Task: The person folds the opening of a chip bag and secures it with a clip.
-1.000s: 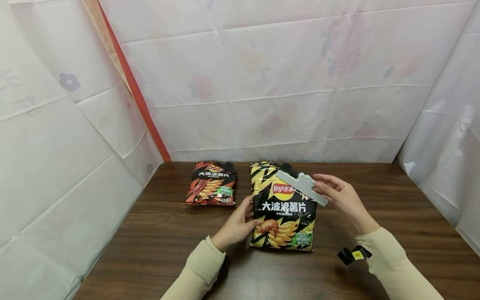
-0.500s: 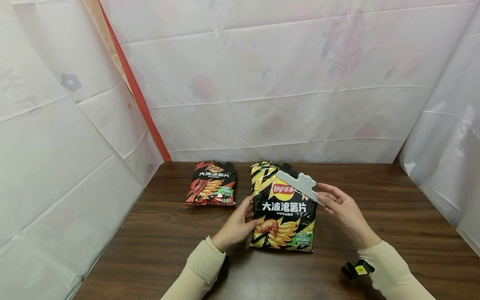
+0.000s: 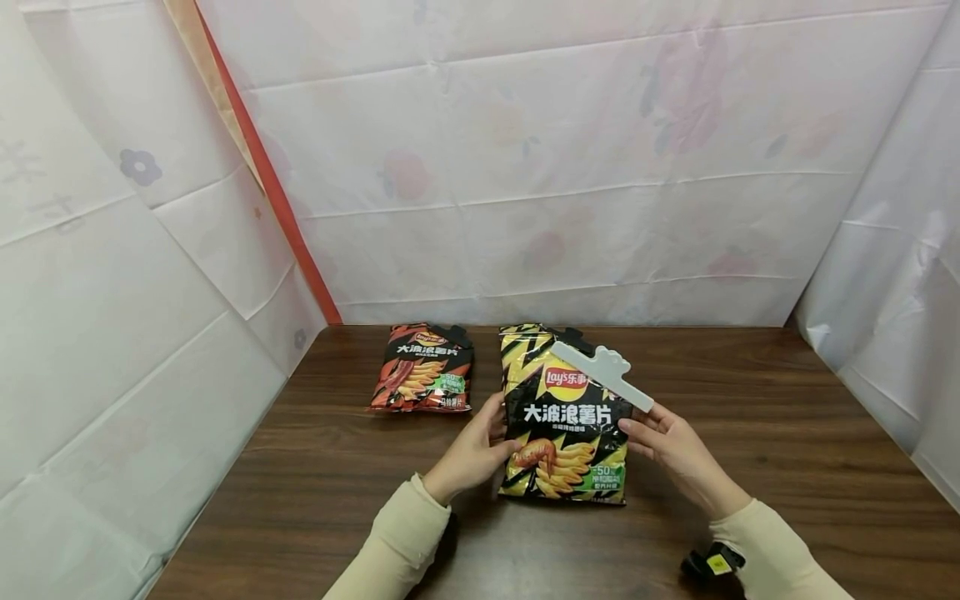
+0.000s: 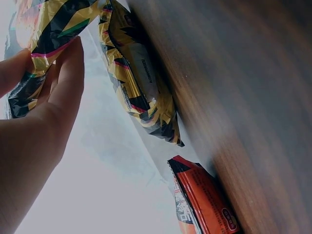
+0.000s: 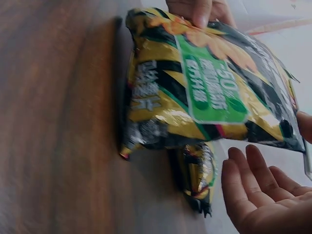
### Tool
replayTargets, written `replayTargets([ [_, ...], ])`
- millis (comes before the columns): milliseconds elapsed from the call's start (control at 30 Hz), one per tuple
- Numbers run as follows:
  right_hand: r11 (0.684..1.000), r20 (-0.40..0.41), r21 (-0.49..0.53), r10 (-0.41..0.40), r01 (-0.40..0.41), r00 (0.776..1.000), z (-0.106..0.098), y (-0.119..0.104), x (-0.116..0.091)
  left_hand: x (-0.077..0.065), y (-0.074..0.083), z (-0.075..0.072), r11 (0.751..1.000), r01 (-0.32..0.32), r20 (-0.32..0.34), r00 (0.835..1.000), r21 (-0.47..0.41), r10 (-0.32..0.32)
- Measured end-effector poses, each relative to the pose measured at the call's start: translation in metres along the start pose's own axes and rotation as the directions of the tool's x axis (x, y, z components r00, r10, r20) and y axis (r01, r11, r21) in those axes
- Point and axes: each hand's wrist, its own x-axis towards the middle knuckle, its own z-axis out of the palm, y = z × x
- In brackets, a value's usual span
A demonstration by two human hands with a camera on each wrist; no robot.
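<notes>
A black-and-yellow Lay's chip bag [image 3: 567, 433] stands in the middle of the table, front toward me. Across its top right corner slants a pale grey bag clip [image 3: 600, 371]. My left hand [image 3: 471, 448] grips the bag's left edge, thumb on the front and fingers behind. At the right edge is my right hand [image 3: 678, 457], its thumb tip against the front just below the clip's end. In the right wrist view its fingers [image 5: 258, 178] spread loosely, apart from the bag's underside. Behind lies a second yellow-and-black bag [image 4: 139, 78], mostly hidden in the head view.
A red-and-black Lay's chip bag [image 3: 423, 371] with a black clip [image 3: 452, 335] lies at the back left. Another black clip [image 3: 573, 339] shows behind the front bag's top. White patterned sheets [image 3: 562, 167] wall in the brown wooden table [image 3: 337, 500] at the back and sides.
My right hand has left the clip's end and come down to the bag's right edge, thumb now on its front. The left hand, both visible bags and the clip have stayed put.
</notes>
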Motion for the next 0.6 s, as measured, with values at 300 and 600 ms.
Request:
replayTargets([
  [300, 0.996, 0.059, -0.047, 0.079, -0.076, 0.995, 0.012, 0.01, 0.001, 0.001, -0.004, 0.0, 1.0, -0.016, -0.003, 1.0, 0.013, 0.016],
  [600, 0.995, 0.009, -0.058, 0.086, -0.085, 0.996, 0.017, 0.014, 0.0, 0.003, -0.006, 0.002, 0.999, -0.008, -0.004, 1.0, 0.038, 0.008],
])
